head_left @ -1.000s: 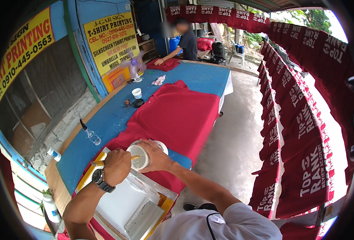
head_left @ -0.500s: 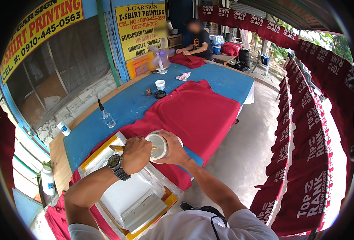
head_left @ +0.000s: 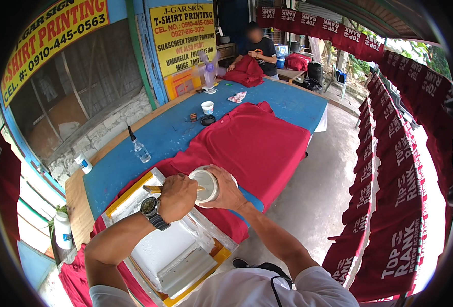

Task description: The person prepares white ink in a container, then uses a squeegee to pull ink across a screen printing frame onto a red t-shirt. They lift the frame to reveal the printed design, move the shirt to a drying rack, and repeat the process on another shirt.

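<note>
Grip: left hand (head_left: 178,198) around one handle (head_left: 152,189), right hand (head_left: 227,189) around one white tub (head_left: 201,177)

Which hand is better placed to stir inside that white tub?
Probably the left hand: it holds the yellowish stick, whose tip is at the white tub's mouth. The right hand grips the tub.

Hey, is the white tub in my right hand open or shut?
Open: the white tub in the right hand has its mouth uncovered, and its inside shows.
</note>
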`<state>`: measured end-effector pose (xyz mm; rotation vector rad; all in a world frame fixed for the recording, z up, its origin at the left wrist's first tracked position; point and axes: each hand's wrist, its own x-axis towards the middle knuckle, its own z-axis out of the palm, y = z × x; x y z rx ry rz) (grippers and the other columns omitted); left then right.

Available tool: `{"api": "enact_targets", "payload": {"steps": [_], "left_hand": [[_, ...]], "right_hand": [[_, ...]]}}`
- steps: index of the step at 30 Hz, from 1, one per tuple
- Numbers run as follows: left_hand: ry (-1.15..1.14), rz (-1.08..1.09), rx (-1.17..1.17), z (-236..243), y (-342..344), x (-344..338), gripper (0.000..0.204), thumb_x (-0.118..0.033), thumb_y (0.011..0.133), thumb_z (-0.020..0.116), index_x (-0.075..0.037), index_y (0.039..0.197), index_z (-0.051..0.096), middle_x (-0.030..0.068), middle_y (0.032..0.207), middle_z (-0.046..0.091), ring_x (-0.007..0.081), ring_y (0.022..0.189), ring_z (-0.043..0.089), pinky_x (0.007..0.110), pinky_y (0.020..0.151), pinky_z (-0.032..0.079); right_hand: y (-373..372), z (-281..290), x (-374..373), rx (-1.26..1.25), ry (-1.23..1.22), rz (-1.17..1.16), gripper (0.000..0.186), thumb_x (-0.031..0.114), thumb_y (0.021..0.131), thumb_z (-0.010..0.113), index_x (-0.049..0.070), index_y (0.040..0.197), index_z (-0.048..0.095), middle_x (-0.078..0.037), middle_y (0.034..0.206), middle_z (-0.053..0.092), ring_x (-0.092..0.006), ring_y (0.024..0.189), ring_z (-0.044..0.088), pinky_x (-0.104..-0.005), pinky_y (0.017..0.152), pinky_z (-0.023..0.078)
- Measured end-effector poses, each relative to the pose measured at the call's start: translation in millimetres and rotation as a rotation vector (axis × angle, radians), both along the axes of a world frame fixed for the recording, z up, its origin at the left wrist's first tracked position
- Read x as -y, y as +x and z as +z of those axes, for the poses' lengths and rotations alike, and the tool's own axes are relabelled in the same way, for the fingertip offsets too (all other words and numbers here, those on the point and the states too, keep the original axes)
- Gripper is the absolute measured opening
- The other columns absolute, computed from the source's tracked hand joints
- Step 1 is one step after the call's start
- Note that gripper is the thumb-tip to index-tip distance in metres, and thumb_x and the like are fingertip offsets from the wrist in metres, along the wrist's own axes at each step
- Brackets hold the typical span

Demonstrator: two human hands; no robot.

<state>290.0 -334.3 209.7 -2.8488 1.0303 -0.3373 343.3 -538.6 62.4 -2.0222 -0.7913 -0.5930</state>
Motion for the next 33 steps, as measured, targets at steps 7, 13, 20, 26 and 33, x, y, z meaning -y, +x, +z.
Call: {"api": "enact_targets", "payload": {"steps": [7, 13, 20, 26, 33], "left_hand": [[-0.026, -0.030, 0.024, 2, 2, -2, 0.009, -0.005, 0.086, 0.064, -0.002, 0.079, 0.070, 0.0231, 0.080, 0.070, 0.0413, 0.082, 0.070, 0.056, 0.074, 0.055], [0.033, 0.014, -0.040, 9, 4, 0, 0.012, -0.005, 0.086, 0.065, 0.000, 0.078, 0.073, 0.0259, 0.080, 0.072, 0.0423, 0.080, 0.074, 0.055, 0.072, 0.058], [0.062, 0.009, -0.013, 10, 5, 2, 0.013, -0.005, 0.087, 0.065, 0.000, 0.078, 0.073, 0.0251, 0.081, 0.073, 0.0410, 0.079, 0.075, 0.052, 0.072, 0.059], [0.094, -0.017, 0.010, 11, 7, 3, 0.013, -0.004, 0.088, 0.064, 0.000, 0.082, 0.074, 0.0237, 0.082, 0.074, 0.0403, 0.079, 0.075, 0.051, 0.073, 0.060], [0.088, 0.052, -0.073, 18, 2, 10, 0.013, -0.004, 0.089, 0.063, 0.000, 0.083, 0.075, 0.0260, 0.087, 0.073, 0.0426, 0.085, 0.074, 0.054, 0.076, 0.058]], "right_hand": [[2, 1, -1, 0.011, 0.007, 0.005, 0.106, 0.044, 0.065, 0.099, 0.005, 0.150, 0.050, -0.019, 0.154, 0.056, -0.0405, 0.149, 0.048, -0.0559, 0.125, 0.035], [3, 1, -2, -0.032, -0.022, -0.019, 0.112, 0.045, 0.062, 0.102, 0.005, 0.152, 0.049, -0.019, 0.153, 0.056, -0.0399, 0.150, 0.047, -0.0534, 0.124, 0.038], [4, 0, -3, -0.003, 0.003, -0.009, 0.109, 0.044, 0.064, 0.099, 0.007, 0.153, 0.048, -0.019, 0.155, 0.054, -0.0424, 0.147, 0.047, -0.0551, 0.122, 0.039], [2, 0, -3, -0.048, -0.053, -0.011, 0.110, 0.049, 0.066, 0.098, 0.007, 0.153, 0.047, -0.020, 0.157, 0.053, -0.0400, 0.154, 0.043, -0.0571, 0.126, 0.035], [-5, 2, -2, -0.055, -0.052, -0.025, 0.108, 0.048, 0.066, 0.098, 0.008, 0.153, 0.048, -0.020, 0.159, 0.051, -0.0402, 0.154, 0.042, -0.0579, 0.127, 0.034]]}}
